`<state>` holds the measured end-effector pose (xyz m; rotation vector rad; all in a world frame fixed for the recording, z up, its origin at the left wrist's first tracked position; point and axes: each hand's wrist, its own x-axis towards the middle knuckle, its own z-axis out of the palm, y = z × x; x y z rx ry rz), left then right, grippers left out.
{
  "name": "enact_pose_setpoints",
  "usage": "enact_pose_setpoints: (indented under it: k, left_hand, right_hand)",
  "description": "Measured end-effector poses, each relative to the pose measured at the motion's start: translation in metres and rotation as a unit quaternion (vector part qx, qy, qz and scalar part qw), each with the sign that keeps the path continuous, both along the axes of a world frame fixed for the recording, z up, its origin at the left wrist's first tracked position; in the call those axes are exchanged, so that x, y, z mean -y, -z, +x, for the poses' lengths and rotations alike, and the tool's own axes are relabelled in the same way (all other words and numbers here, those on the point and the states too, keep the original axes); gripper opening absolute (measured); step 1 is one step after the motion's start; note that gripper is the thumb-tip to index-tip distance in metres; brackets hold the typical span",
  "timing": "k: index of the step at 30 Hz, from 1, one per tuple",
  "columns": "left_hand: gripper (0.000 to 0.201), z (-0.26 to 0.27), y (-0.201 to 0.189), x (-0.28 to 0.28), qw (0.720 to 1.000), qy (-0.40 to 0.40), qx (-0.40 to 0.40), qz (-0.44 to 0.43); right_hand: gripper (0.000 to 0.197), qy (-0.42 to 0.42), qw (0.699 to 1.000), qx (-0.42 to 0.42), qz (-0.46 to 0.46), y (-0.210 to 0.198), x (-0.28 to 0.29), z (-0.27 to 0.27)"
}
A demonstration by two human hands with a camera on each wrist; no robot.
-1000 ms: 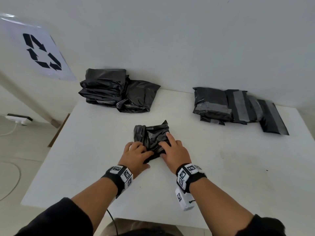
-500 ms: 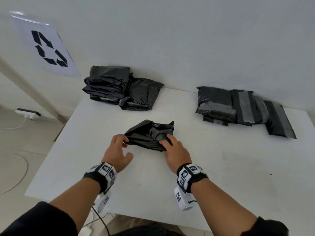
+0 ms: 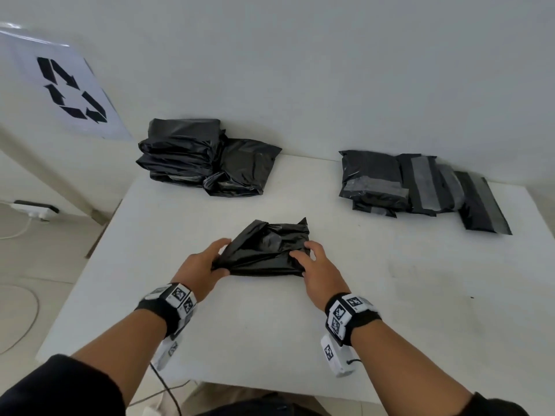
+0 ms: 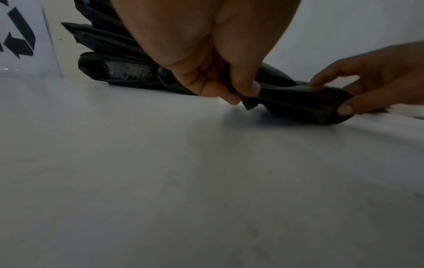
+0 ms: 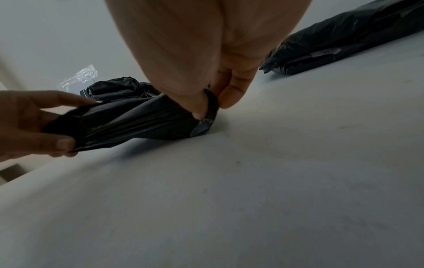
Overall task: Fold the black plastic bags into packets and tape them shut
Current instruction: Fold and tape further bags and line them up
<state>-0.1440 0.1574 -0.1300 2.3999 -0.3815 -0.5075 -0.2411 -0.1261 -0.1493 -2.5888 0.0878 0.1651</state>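
Since the frame half a second ago, the two hands have been drawn further apart and the black plastic bag (image 3: 265,250) has been stretched wider between them; a second ago it was bunched under both hands. Nearest on the white table (image 3: 270,331), the bag's left end is pinched between the thumb and curled fingers of the left hand (image 3: 199,267), as is shown in the left wrist view, where the gathered corner pokes out below the fingertips (image 4: 252,88). The bag's right end is gripped by the right hand (image 3: 319,273), with the thumb (image 5: 199,112) pressed onto the plastic and the fingers curled behind it. The bag is held low, sagging onto the table between the hands, its far edge crumpled and raised.

Beyond the bag and to its left, a stack of unfolded black bags (image 3: 198,157) is piled against the wall. Beyond the bag and to its right, a row of taped packets (image 3: 420,184) is laid, overlapping, with grey tape strips across them. Further left of the stack, a sheet with a recycling symbol (image 3: 70,88) is fixed to the wall.
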Motion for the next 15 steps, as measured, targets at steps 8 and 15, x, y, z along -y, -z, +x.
enact_pose_setpoints:
  k: [8,15]
  left_hand:
    - [0.041,0.015,0.000,-0.031,0.992,-0.052,-0.019,-0.113]
    - [0.048,0.057,-0.010,0.035,0.990,0.064,0.127,-0.014]
  right_hand:
    - [0.031,0.024,0.990,0.136,0.016,-0.023,-0.010,-0.004]
    - [0.052,0.267,0.951,-0.057,0.149,-0.032,-0.023,0.066]
